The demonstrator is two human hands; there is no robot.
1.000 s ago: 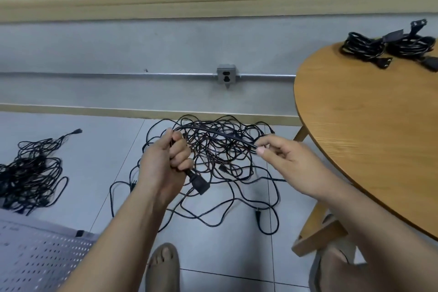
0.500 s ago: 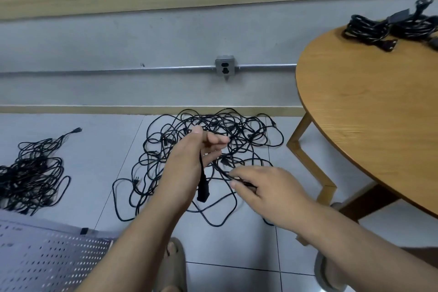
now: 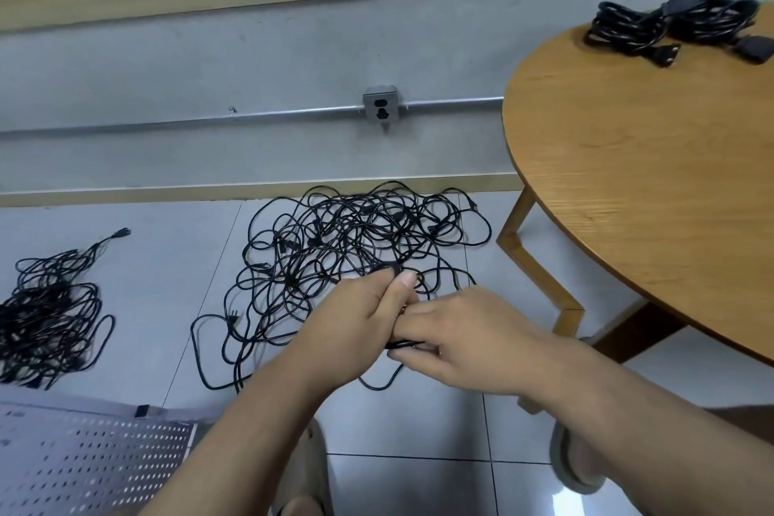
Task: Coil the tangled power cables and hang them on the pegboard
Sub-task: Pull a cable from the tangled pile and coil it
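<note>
Fingers of the left hand curl round a thin black power cable. The right hand touches them, its fingertips pinching the same cable just below. Beyond both sets of fingertips a tangled heap of black cables sprawls on the grey tiled floor. A white perforated metal pegboard lies well to their left, nearer the person.

A round light-brown wooden table fills the right of the frame. At upper centre, a grey metal outlet box sits on a thin horizontal metal conduit along the grey wall. A beige baseboard meets the pale tiled floor.
</note>
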